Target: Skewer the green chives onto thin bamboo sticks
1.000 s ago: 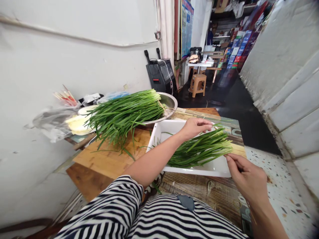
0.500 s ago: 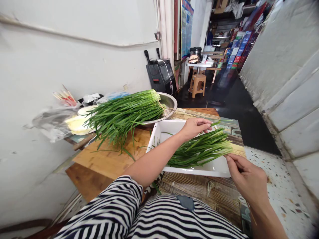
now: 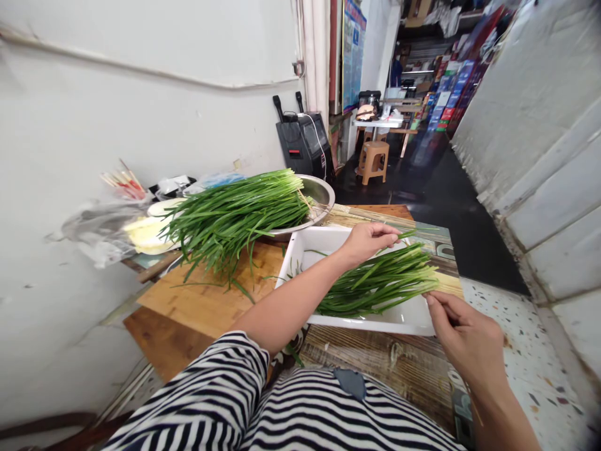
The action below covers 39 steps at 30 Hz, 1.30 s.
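Observation:
My left hand (image 3: 370, 242) reaches over the white tray (image 3: 370, 324), fingers pinched on a few garlic chive stalks (image 3: 406, 233) above its far side. Beneath lies a bunch of garlic chives (image 3: 370, 283), with pale cut ends pointing right. My right hand (image 3: 464, 326) is closed at the tray's right corner, thumb and forefinger together beside those ends. A thin bamboo skewer (image 3: 474, 401) shows along my right wrist and seems to run up into this hand; its tip is hard to make out.
A larger heap of chives (image 3: 239, 210) rests across a steel bowl (image 3: 323, 197) at the left. Below it are wooden boards (image 3: 211, 294). Bamboo skewers (image 3: 448, 283) lie right of the tray. Plastic bags (image 3: 101, 232) sit by the wall; a black speaker (image 3: 303, 144) stands behind.
Both hands stay almost where they were. The whole view has shifted very slightly; the chives and tray look the same.

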Available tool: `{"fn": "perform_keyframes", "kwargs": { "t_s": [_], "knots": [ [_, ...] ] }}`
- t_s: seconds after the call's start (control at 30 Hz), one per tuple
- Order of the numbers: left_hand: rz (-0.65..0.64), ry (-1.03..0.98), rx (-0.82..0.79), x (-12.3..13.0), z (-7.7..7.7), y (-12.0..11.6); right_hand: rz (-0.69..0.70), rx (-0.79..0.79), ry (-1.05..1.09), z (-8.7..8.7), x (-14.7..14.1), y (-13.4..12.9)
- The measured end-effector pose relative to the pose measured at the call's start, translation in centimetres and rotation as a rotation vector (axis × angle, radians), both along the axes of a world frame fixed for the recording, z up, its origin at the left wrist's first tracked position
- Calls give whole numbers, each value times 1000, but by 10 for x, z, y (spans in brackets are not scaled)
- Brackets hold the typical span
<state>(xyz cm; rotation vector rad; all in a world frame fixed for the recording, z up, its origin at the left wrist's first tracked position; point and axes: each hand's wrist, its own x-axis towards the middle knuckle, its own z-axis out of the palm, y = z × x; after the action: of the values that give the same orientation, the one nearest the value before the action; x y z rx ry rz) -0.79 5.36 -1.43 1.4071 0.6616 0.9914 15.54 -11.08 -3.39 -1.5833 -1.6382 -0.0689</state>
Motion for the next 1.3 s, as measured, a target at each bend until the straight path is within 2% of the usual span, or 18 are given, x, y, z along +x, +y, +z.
{"fn": "perform_keyframes", "kwargs": {
  "t_s": [0.23, 0.53, 0.63, 0.73, 0.8, 1.0, 1.3],
  "knots": [
    [-7, -8, 1, 0, 1, -1, -1, 5, -12, -1, 0, 0],
    [-38, 66, 107, 3, 3, -13, -26, 7, -21, -2, 0, 0],
    [30, 29, 73, 3, 2, -10, -19, 14, -22, -2, 1, 0],
    [139, -28, -40, 3, 1, -6, 0, 30, -20, -2, 0, 1],
    [152, -32, -78, 3, 1, -5, 9, 43, -20, -2, 0, 1],
    [68, 62, 10, 2, 6, -13, 6, 44, -26, -2, -1, 0],
    [94, 59, 104, 4, -1, -11, -15, 27, -28, -3, 0, -1]
  ]
}}
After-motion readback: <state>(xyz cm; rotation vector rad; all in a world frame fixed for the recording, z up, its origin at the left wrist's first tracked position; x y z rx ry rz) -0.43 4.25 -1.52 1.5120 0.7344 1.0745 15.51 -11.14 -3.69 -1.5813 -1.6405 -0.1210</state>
